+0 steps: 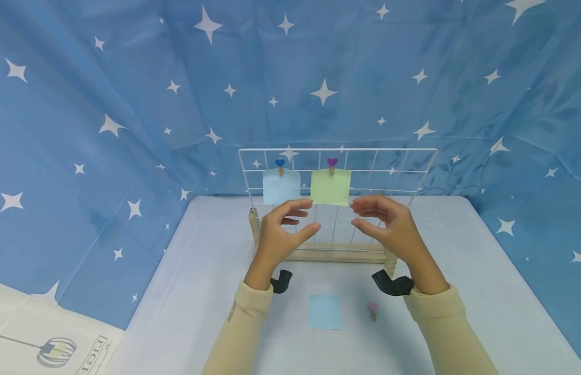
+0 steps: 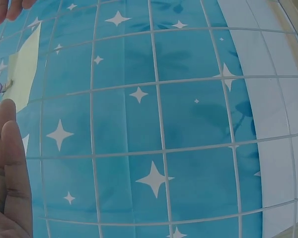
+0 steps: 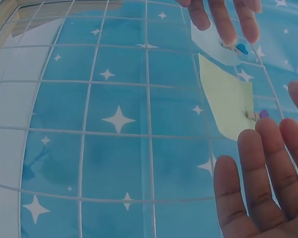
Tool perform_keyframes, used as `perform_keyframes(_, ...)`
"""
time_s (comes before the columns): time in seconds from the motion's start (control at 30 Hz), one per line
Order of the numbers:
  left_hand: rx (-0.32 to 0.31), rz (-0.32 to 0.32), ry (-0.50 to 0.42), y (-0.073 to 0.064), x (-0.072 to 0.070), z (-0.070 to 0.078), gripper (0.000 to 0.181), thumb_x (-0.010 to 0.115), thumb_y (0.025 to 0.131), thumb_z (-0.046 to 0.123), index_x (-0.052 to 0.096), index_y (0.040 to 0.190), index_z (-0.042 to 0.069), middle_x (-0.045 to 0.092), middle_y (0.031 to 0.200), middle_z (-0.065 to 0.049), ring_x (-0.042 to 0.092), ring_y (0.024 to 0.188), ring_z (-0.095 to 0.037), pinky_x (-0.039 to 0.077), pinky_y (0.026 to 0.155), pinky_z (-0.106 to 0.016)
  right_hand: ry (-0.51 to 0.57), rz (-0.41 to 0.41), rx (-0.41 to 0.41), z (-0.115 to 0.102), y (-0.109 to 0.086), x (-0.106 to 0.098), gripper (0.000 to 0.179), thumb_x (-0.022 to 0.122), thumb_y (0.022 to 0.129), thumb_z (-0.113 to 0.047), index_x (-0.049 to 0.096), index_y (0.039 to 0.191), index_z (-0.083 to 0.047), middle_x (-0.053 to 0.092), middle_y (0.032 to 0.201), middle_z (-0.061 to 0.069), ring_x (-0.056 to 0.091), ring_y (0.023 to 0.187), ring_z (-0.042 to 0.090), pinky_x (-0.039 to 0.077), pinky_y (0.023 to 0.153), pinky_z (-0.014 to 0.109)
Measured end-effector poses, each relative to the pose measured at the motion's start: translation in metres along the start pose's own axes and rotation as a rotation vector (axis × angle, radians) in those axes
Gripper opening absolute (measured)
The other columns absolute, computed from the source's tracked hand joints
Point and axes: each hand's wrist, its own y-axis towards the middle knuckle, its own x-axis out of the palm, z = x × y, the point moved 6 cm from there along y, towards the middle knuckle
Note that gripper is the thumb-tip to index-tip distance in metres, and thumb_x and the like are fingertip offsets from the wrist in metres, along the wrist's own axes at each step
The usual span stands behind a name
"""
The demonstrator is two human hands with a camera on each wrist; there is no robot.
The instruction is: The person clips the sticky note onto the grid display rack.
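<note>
A green paper note (image 1: 330, 190) hangs on the white wire grid (image 1: 337, 150) under a small wooden clothespin with a purple heart (image 1: 332, 163). Left of it hangs a light-blue note (image 1: 273, 188), held by a clothespin with a blue heart (image 1: 280, 163). My left hand (image 1: 282, 232) is raised before the grid, below the light-blue note, fingers loosely bent and thumb apart. Facing it, my right hand (image 1: 388, 224) hovers right of the green note's lower corner. Nothing is held in either hand. In the right wrist view, right-hand fingers (image 3: 268, 173) appear spread beneath the green note (image 3: 226, 99).
On the white table (image 1: 201, 302) lie another light-blue note (image 1: 325, 312) and a clothespin with a pink heart (image 1: 373, 308). Wooden feet and a wooden bar (image 1: 337, 255) support the grid. Behind stands a blue star-patterned curtain (image 1: 365, 47). Black straps (image 1: 393, 284) sit at both wrists.
</note>
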Motion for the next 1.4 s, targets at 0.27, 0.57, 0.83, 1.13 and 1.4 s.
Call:
perform_keyframes(0.27,-0.034,-0.042,-0.008,-0.007,0.002,-0.005,0.047,0.088,0.087,0.012,0.074,0.131,0.003,0.076,0.129,-0.013,0.073,0.112,-0.034,0.061,0.092,-0.04,0.031,-0.062,0.026,0.01,-0.01,-0.004,0.041,0.076,0.082,0.024,0.07,0.121,0.011,0.074,0.119,-0.013,0.07,0.107,0.0,0.055,0.097,0.015)
perform_keyframes(0.57,-0.056,-0.085,-0.046,-0.019,0.006,-0.014,0.046,0.089,0.086,0.009,0.074,0.129,0.003,0.076,0.127,-0.01,0.072,0.113,-0.031,0.06,0.094,-0.043,0.055,-0.083,0.057,0.02,-0.022,-0.008,0.042,0.076,0.082,0.025,0.068,0.122,0.014,0.073,0.121,-0.016,0.071,0.109,0.001,0.056,0.097,0.017)
perform_keyframes(0.83,-0.054,-0.083,-0.059,-0.029,0.01,-0.021,0.047,0.088,0.087,0.009,0.073,0.13,0.0,0.075,0.128,-0.016,0.072,0.114,-0.033,0.06,0.096,-0.041,0.097,-0.08,0.051,0.026,-0.032,-0.01,0.041,0.074,0.081,0.028,0.067,0.12,0.017,0.074,0.12,-0.014,0.072,0.106,0.003,0.057,0.095,0.018)
perform_keyframes(1.13,-0.052,-0.066,-0.072,-0.038,0.014,-0.026,0.042,0.088,0.086,0.003,0.074,0.126,0.001,0.076,0.125,-0.015,0.073,0.11,-0.033,0.06,0.093,-0.037,0.117,-0.069,0.059,0.03,-0.043,-0.012,0.041,0.073,0.081,0.029,0.066,0.119,0.018,0.074,0.12,-0.013,0.072,0.106,0.003,0.058,0.094,0.018)
perform_keyframes(1.4,-0.042,-0.048,-0.081,-0.046,0.015,-0.033,0.039,0.087,0.087,0.001,0.075,0.123,-0.001,0.078,0.122,-0.014,0.074,0.107,-0.032,0.061,0.092,-0.037,0.114,-0.055,0.056,0.037,-0.054,-0.014,0.04,0.072,0.081,0.029,0.067,0.119,0.017,0.076,0.12,-0.007,0.072,0.108,0.006,0.058,0.092,0.018)
